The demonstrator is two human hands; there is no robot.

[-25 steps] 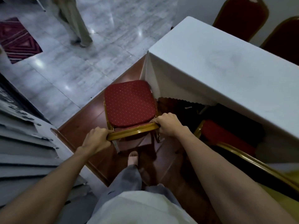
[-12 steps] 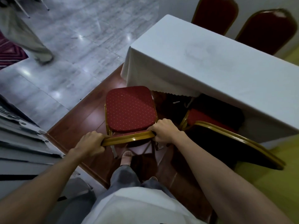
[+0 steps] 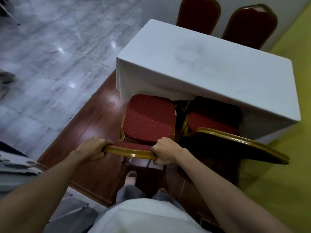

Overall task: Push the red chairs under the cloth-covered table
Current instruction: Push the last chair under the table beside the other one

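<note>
A red chair (image 3: 149, 121) with a dotted seat and gold frame stands at the near left corner of the table (image 3: 207, 68) draped in white cloth. The seat's front edge touches the hanging cloth. My left hand (image 3: 91, 149) grips the left end of the chair's gold backrest top, and my right hand (image 3: 164, 153) grips the right end. To its right, a second red chair (image 3: 212, 123) sits with its seat mostly under the table, its backrest sticking out.
Two more red chairs (image 3: 198, 14) (image 3: 250, 25) stand at the table's far side against the wall. Grey marble floor (image 3: 58, 56) lies left of the wooden platform (image 3: 101, 105). Yellow floor (image 3: 277, 182) lies to the right. My foot (image 3: 131, 178) is behind the chair.
The chair has moved forward towards the table, so its seat now reaches the cloth's edge. My view has swung left to right. Both hands kept their grip on the backrest.
</note>
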